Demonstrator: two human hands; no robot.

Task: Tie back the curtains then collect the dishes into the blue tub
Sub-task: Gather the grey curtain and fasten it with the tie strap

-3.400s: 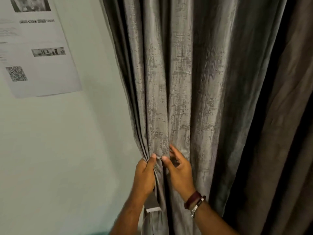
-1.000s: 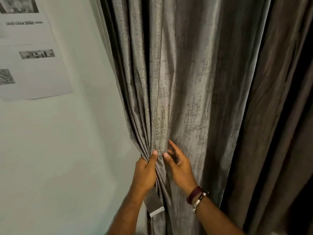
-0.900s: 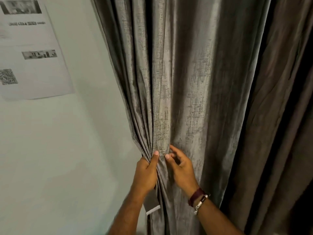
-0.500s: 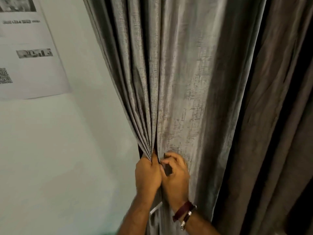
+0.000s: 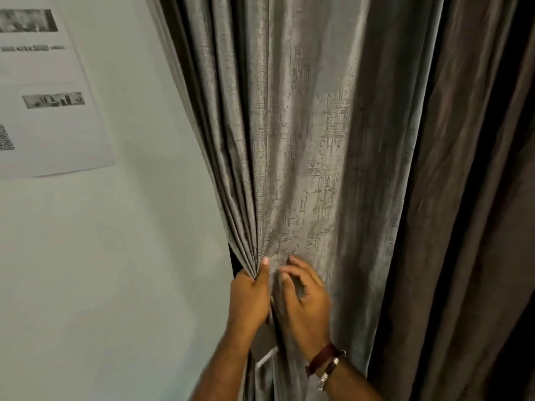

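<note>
My left hand [image 5: 249, 296] gripped the gathered curtain [image 5: 289, 140] folds at lower centre of the frame — my right hand [image 5: 307, 302] lay beside it, fingers [image 5: 292, 263] loosely curled against the fabric.

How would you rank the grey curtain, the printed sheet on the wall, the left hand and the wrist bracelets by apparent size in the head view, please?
1. Grey curtain, by far the largest.
2. Printed sheet, though cut off by the frame edge.
3. Left hand, gripping the gathered folds.
4. Wrist bracelets, smallest.
</note>
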